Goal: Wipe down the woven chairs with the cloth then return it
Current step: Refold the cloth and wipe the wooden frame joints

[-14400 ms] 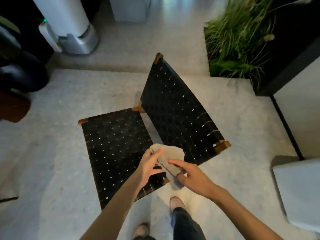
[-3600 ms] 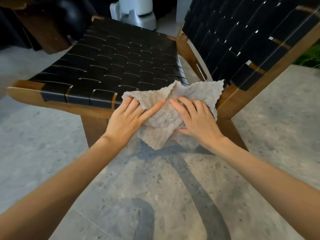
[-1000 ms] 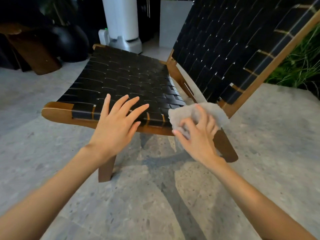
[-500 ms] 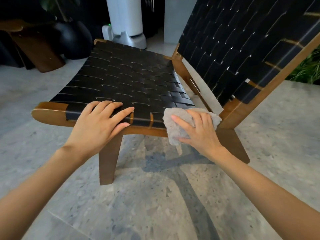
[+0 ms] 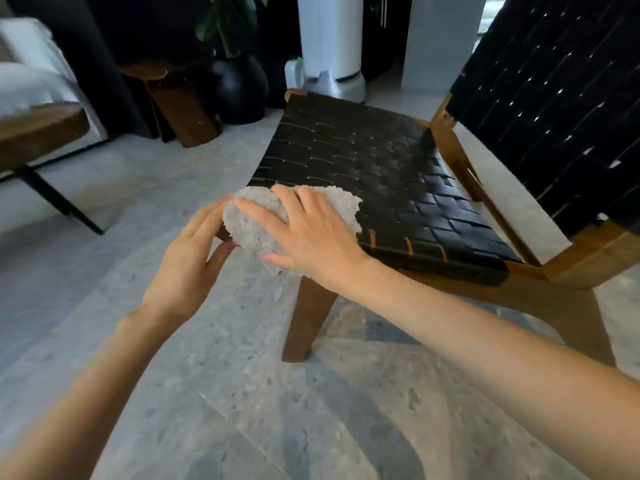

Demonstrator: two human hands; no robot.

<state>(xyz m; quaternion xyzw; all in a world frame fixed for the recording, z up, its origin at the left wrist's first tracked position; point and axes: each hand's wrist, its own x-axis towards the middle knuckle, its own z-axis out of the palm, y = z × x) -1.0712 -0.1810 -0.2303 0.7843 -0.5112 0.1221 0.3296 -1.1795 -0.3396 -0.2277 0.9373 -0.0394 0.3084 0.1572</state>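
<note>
A low woven chair has a black strap seat, a black strap backrest and a brown wooden frame. A pale grey fluffy cloth lies over the seat's front left corner. My right hand presses flat on the cloth with its fingers spread. My left hand is just left of that corner. Its straight fingers touch the cloth's left edge and its thumb sits under the cloth. The corner itself is hidden by the cloth.
Behind the chair stand a round black plant pot, a dark wooden stool and a white appliance. A wooden bench with a black leg is at the left. Grey speckled stone floor lies all round.
My right hand has slid the cloth left along the seat's front edge, from the right corner to the left corner. My left hand has come off the seat and moved beside the cloth.
</note>
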